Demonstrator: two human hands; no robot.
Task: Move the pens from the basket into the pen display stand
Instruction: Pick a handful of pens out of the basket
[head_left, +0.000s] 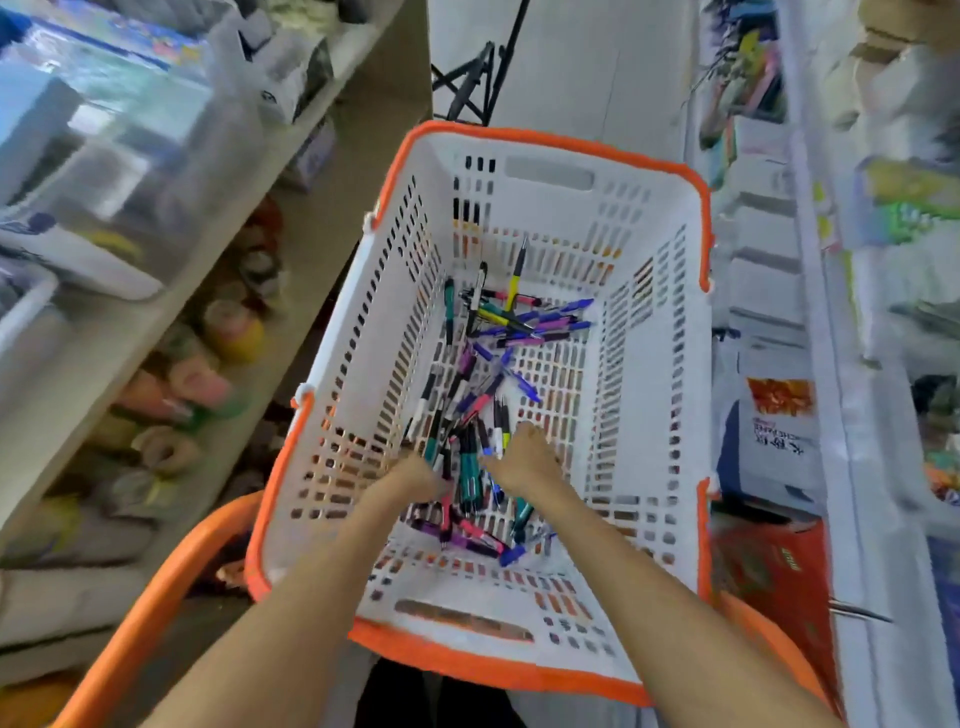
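Observation:
A white plastic basket (649, 395) with an orange rim fills the middle of the head view. Several coloured pens (514, 322) lie scattered over its slotted floor, in purple, blue, green, pink and yellow. Both my hands reach down into it. My left hand (418, 475) curls around a bunch of green and dark pens (465, 462). My right hand (527, 457) is on the same bunch from the right, fingers bent over the pen tops. The pen display stand is not in sight.
The basket's orange handle (156, 597) hangs down at the lower left. A beige shelf unit (322, 218) with tape rolls and boxes runs along the left. White shelves (831, 364) with packaged goods stand on the right. A black tripod (472, 78) stands behind the basket.

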